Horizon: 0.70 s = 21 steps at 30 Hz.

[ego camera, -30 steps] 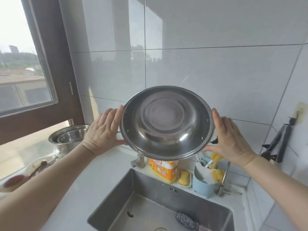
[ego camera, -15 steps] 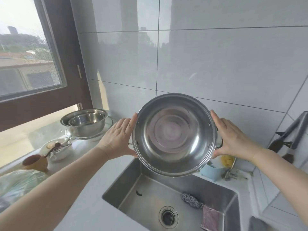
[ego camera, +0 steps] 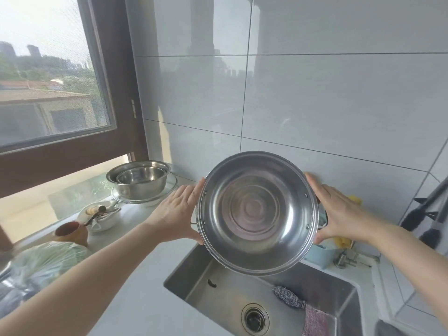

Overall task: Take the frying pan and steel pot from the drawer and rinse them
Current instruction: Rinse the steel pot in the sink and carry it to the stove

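Above the sink point(ego camera: 189, 284), I hold the steel pot point(ego camera: 257, 212) between both hands, tipped on its side so its open mouth faces me. My left hand point(ego camera: 178, 213) lies flat against the left wall, fingers straight, thumb under the rim; my right hand point(ego camera: 339, 214) presses the right wall the same way, fingers extended beside the side handle. Neither hand curls round anything.

Change noted: over the last second the pot has come lower and now hangs directly over the basin, whose drain point(ego camera: 255, 318) has come into sight. My judgement is that the pot is in position for rinsing, with water not yet running.

Limits of observation: the frying pan is not in view, so its status cannot be reported. The tap point(ego camera: 344, 259) is mostly hidden behind my right wrist and the pot. Whether the pot's interior is wet cannot be made out. A scouring pad point(ego camera: 287, 295) and a cloth point(ego camera: 315, 320) lie in the basin. Steel bowls point(ego camera: 138, 180) stand nested on the surface to the left.
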Each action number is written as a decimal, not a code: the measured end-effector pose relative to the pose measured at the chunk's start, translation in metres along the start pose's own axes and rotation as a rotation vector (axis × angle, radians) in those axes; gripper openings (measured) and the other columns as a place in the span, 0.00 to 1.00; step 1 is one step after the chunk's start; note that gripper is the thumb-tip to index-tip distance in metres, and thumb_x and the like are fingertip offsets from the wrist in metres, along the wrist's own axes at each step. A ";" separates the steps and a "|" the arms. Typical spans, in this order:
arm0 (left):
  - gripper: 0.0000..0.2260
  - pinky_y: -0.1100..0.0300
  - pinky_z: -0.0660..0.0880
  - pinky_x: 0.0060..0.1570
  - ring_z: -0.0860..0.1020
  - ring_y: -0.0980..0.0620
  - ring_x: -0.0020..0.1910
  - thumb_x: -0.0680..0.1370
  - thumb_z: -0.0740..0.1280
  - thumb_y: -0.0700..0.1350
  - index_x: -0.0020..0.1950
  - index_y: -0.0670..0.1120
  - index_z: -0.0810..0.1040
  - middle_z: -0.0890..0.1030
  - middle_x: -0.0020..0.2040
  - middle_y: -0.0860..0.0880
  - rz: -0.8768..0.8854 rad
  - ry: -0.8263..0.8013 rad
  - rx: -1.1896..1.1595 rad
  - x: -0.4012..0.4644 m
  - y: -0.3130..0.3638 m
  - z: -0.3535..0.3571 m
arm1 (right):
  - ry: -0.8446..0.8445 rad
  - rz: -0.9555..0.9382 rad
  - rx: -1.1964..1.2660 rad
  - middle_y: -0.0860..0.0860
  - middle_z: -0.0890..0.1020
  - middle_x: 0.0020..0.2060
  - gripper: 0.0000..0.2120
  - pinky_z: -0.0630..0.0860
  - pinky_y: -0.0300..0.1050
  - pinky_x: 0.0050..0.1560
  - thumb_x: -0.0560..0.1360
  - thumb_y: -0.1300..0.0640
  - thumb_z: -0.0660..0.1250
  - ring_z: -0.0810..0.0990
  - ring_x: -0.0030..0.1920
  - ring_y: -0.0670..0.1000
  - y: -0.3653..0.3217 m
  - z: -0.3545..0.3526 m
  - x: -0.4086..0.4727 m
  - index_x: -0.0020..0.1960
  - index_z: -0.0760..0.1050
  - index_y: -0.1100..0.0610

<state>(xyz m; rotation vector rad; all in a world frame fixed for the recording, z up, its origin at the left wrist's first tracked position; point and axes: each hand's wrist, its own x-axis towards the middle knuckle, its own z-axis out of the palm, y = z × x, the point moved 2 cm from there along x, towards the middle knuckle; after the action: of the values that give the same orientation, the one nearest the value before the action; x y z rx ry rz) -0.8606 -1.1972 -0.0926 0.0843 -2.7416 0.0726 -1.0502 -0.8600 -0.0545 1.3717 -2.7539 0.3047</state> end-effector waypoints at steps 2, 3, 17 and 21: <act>0.67 0.61 0.53 0.71 0.60 0.51 0.67 0.56 0.67 0.76 0.76 0.48 0.29 0.64 0.69 0.49 -0.040 -0.016 0.018 -0.011 -0.004 -0.007 | -0.018 -0.032 0.018 0.50 0.55 0.76 0.74 0.53 0.38 0.70 0.54 0.39 0.82 0.53 0.75 0.47 -0.009 -0.002 0.004 0.72 0.23 0.39; 0.67 0.60 0.52 0.71 0.60 0.51 0.68 0.55 0.66 0.77 0.76 0.48 0.29 0.64 0.69 0.49 -0.069 -0.024 0.024 -0.018 -0.005 -0.011 | -0.023 -0.054 0.026 0.50 0.54 0.76 0.74 0.51 0.38 0.69 0.54 0.39 0.82 0.52 0.75 0.48 -0.013 -0.002 0.007 0.73 0.24 0.39; 0.68 0.60 0.48 0.72 0.55 0.49 0.74 0.55 0.74 0.72 0.77 0.48 0.33 0.60 0.75 0.48 -0.543 -0.073 0.123 -0.229 0.020 -0.093 | -0.126 -0.596 0.071 0.51 0.58 0.76 0.74 0.51 0.41 0.73 0.52 0.37 0.81 0.55 0.76 0.50 -0.146 0.024 0.036 0.74 0.26 0.41; 0.67 0.67 0.39 0.69 0.53 0.52 0.74 0.56 0.72 0.74 0.77 0.49 0.31 0.59 0.75 0.50 -0.698 -0.106 0.154 -0.327 0.045 -0.128 | -0.224 -0.815 0.185 0.42 0.49 0.75 0.72 0.43 0.25 0.69 0.54 0.42 0.83 0.50 0.71 0.38 -0.225 0.044 0.017 0.75 0.29 0.44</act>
<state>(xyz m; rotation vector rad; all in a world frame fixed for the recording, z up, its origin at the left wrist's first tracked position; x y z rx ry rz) -0.5133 -1.1286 -0.1035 1.0948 -2.6406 0.0835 -0.8799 -1.0142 -0.0604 2.5321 -2.0699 0.3674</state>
